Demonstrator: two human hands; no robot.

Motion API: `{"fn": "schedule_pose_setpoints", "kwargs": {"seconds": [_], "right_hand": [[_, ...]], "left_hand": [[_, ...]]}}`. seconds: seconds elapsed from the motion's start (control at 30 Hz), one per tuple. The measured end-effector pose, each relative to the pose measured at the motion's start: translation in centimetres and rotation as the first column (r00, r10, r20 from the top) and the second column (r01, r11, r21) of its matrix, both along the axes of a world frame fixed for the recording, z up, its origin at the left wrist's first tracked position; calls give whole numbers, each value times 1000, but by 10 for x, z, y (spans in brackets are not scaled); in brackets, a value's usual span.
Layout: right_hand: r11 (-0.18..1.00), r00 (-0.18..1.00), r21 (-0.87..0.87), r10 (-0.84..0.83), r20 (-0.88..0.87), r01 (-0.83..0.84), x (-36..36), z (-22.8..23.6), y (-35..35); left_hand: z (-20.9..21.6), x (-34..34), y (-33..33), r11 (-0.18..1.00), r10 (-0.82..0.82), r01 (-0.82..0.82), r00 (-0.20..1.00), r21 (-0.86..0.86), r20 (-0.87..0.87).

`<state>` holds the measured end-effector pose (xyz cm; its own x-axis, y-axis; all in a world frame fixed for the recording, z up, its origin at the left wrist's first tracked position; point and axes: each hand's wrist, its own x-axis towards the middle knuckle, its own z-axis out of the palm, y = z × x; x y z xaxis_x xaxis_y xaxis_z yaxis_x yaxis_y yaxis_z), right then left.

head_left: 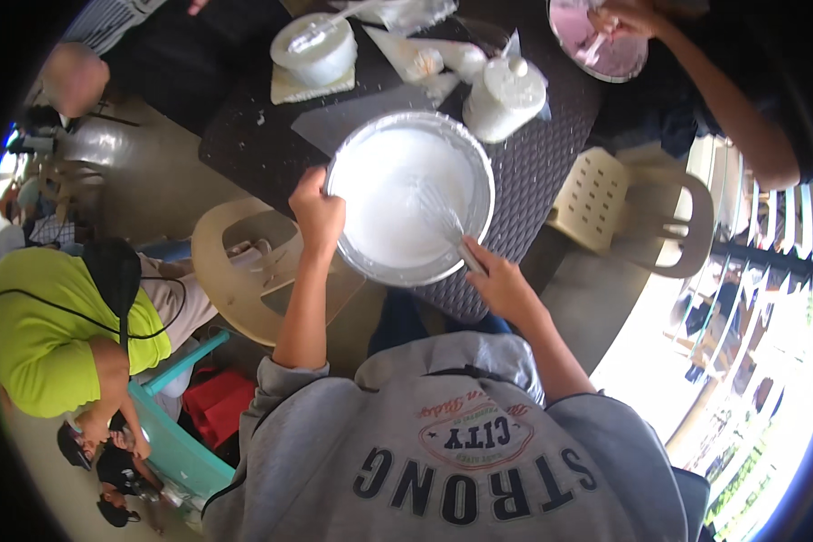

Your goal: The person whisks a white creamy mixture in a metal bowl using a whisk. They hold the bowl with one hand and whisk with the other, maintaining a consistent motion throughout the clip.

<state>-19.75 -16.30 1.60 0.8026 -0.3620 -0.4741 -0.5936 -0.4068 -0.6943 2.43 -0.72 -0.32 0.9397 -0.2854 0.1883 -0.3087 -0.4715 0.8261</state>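
A round metal bowl (481,163) of smooth white cream (379,194) is in front of me, over the near part of the dark table. My left hand (319,212) is closed on the bowl's left rim. In my right hand (504,285) is the handle of a wire whisk (440,210), held at the bowl's near right side. The whisk slants down to the left, its wires resting in the cream. The cream hides the wire tips.
The dark woven-pattern table (551,135) holds a white tub (314,54), a lidded white container (506,99) and filled piping bags (425,59). At far right, another person's hand (625,18) works in a bowl of pink cream (587,41). Beige chairs (592,203) flank the table; a person in a lime shirt (59,316) is at left.
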Motion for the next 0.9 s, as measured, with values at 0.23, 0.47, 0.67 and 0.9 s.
{"fn": "schedule_pose_setpoints", "kwargs": {"seconds": [0.23, 0.47, 0.67, 0.9], "right_hand": [[989, 983, -58, 125, -136, -134, 20, 27, -9], [989, 985, -59, 129, -114, -137, 20, 31, -9], [986, 984, -98, 125, -128, -138, 19, 32, -7], [990, 987, -55, 128, -97, -133, 14, 26, -10]], "left_hand": [[-3, -2, 3, 998, 41, -43, 999, -46, -27], [1, -3, 0, 995, 36, -39, 999, -95, -31], [-7, -1, -4, 986, 74, -67, 996, -156, 41], [-3, -2, -4, 983, 78, -82, 997, -166, -29]]}}
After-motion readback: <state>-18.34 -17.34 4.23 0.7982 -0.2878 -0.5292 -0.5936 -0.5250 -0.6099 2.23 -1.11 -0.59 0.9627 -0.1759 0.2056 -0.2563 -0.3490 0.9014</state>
